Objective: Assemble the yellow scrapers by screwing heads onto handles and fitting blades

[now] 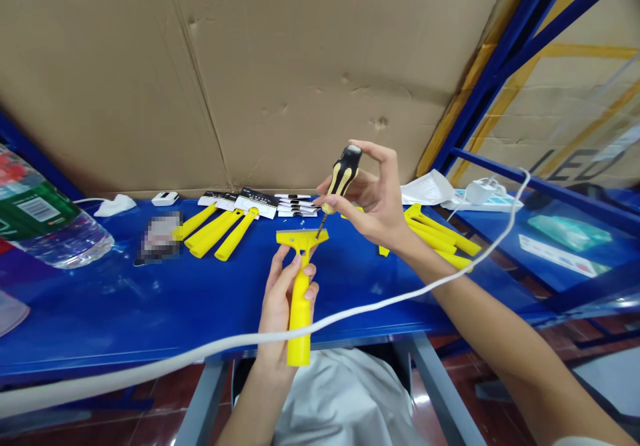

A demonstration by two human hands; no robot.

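Observation:
My left hand (pixel 279 297) is closed around the handle of a yellow scraper (pixel 300 299), whose wide head points away from me. A thin blade edge shows along the top of that head. In my right hand (pixel 377 203) is a black and cream screwdriver (pixel 343 174), gripped by its handle and tilted. Its tip meets the right side of the scraper head, where a screw hole would be hidden under it. On the left side of the head a small screw is visible. A few tiny screws (pixel 302 222) lie on the blue table just beyond the scraper.
Yellow scraper handles (pixel 227 236) lie left, and more yellow scrapers (pixel 440 233) right. Black-and-white cards (pixel 256 203) and small packets (pixel 297 205) sit behind. A white cable (pixel 380 305) crosses in front. A large water bottle (pixel 45 213) stands left; cardboard (pixel 300 66) backs the table.

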